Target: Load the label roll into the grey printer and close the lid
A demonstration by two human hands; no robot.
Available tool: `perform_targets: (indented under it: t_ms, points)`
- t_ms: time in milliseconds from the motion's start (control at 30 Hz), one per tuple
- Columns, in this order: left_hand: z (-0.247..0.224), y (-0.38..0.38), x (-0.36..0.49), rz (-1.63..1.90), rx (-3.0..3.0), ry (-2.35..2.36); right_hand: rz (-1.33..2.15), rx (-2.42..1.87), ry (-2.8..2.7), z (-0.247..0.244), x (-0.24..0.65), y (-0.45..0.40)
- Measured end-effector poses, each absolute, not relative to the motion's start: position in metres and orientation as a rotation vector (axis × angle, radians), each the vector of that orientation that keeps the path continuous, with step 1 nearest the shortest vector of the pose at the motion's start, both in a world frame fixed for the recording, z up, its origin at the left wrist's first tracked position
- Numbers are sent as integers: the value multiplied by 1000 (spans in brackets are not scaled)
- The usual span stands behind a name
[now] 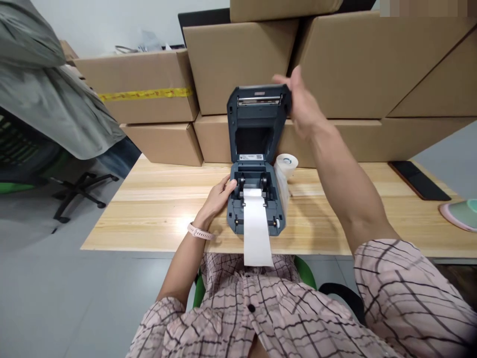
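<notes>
A dark grey label printer (235, 199) stands on the wooden table with its lid (255, 119) raised. From its inside a white paper strip (256, 233) runs out over the front and hangs past the table edge. My left hand (219, 197) rests against the printer's left side, fingers on the rim of the base. At the top right corner of the lid is my right hand (301, 102), its palm side against the lid and its fingers apart. A roll of white labels (286, 161) sits just behind the printer on the right, with a loose strip trailing down beside it.
Cardboard boxes (238, 64) are stacked along the back of the table (149, 209). A black phone (419, 180) and a green and pink object (462, 215) lie at the right. Another person's grey clothing (70, 104) and a chair base (80, 194) are at the left.
</notes>
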State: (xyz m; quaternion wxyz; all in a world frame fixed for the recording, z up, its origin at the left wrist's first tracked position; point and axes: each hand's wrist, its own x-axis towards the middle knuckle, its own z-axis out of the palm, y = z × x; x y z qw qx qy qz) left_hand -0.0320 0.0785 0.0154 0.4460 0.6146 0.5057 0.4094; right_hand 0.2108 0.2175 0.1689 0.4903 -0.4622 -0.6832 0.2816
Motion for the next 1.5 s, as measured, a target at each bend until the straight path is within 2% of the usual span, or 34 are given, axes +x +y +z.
perform_targets:
  t_ms: [100, 200, 333, 433, 567, 667, 900, 1100, 1167, 1300, 1400, 1500]
  points:
    - [13, 83, -36, 1071, 1475, 1333, 525, -1017, -1677, 156, 203, 198]
    - [15, 85, -40, 1249, 1342, 1389, 331, -881, -1715, 131, 208, 135]
    - [28, 65, -38, 1535, 1312, 1271, 272, -805, -1897, 86, 214, 49]
    - [36, 35, -28, 1478, 1437, 1190, 190, -862, -2057, 52, 212, 13]
    - [29, 3, -12, 1266, 1365, 1226, 139, -923, -2057, 23, 207, 1]
    - [18, -3, -5, 1234, 1234, 1192, 138, -942, -1992, 16, 201, 1]
    - [15, -1, 2, 1367, 1228, 1150, 119, -953, -1894, 14, 193, -1]
    - [-6, -54, -2, 1706, 1194, 1622, 160, -989, -1866, 13, 192, 0]
    - [-13, -73, -2, 1468, 1150, 1558, 191, -971, -1837, 13, 191, 0]
    - [-7, -79, 3, 906, 879, 1132, 186, -930, -1809, 11, 190, 0]
    - [1, -68, 4, 779, 781, 959, 166, -915, -1832, 10, 191, 1]
    - [2, -62, -1, 776, 953, 950, 150, -923, -1900, 16, 196, -1]
